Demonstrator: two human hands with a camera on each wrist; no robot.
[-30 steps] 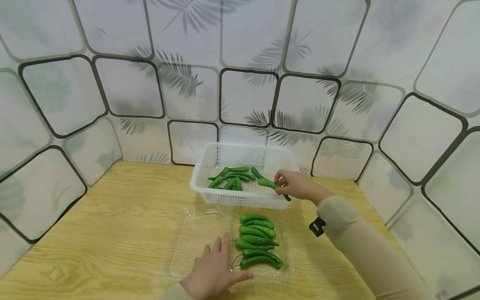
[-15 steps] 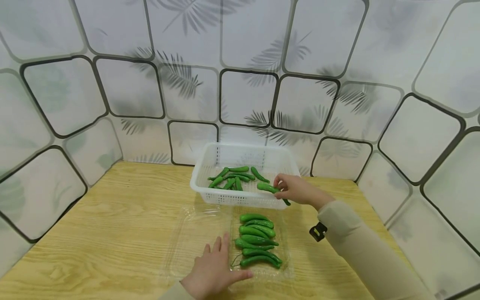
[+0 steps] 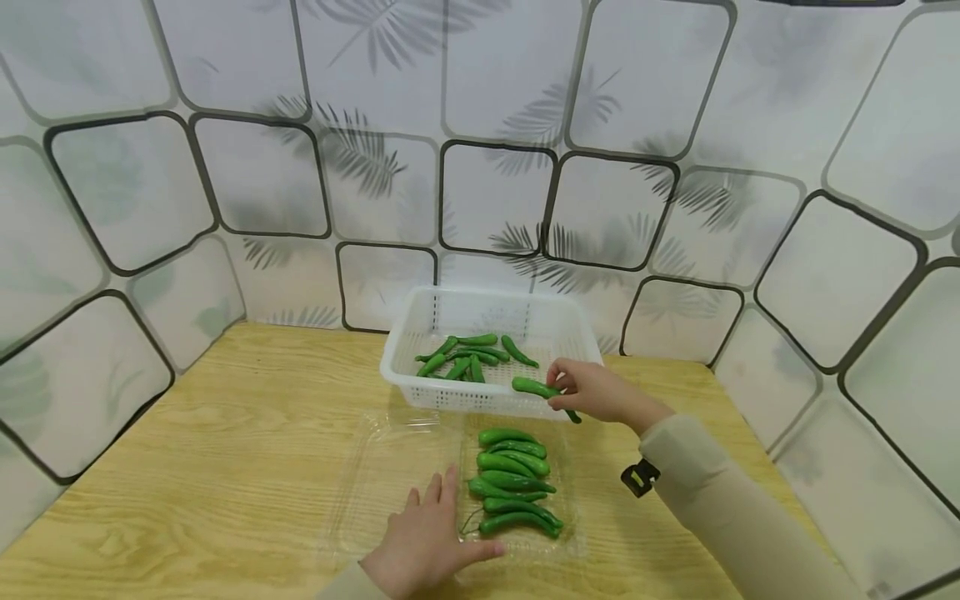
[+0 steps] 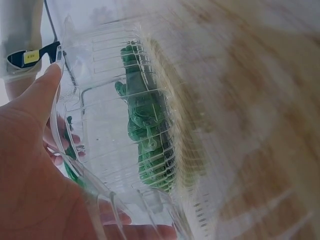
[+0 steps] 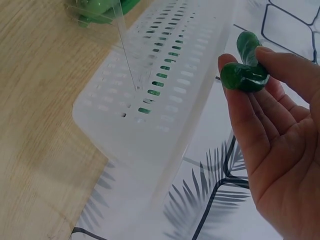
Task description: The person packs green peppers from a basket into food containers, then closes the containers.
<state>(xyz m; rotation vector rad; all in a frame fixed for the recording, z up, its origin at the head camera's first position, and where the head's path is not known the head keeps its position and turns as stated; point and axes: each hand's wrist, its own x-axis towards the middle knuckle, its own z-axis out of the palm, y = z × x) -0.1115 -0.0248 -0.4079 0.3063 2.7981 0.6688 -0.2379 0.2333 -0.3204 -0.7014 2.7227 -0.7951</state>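
Note:
My right hand (image 3: 596, 392) pinches a green chili pepper (image 3: 531, 385) between thumb and fingers, at the near right rim of the white basket (image 3: 450, 397). The right wrist view shows the pepper (image 5: 245, 76) held above the basket's side. My left hand (image 3: 422, 537) rests with spread fingers on the clear plastic clamshell box (image 3: 566, 546), its thumb reaching across the near edge. In the left wrist view the hand (image 4: 40, 150) lies against the box wall. A row of green peppers (image 3: 517, 482) lies side by side in the box's right half.
Several more green peppers (image 3: 457, 357) lie loose in the basket. The box's clear lid (image 3: 397, 467) lies opened out to the left. Everything stands on a wooden table (image 3: 225, 467) before a patterned backdrop (image 3: 495, 196).
My right hand has drawn the pepper slightly toward the near side and down, away from a pepper left in the basket. My left hand has stayed in place.

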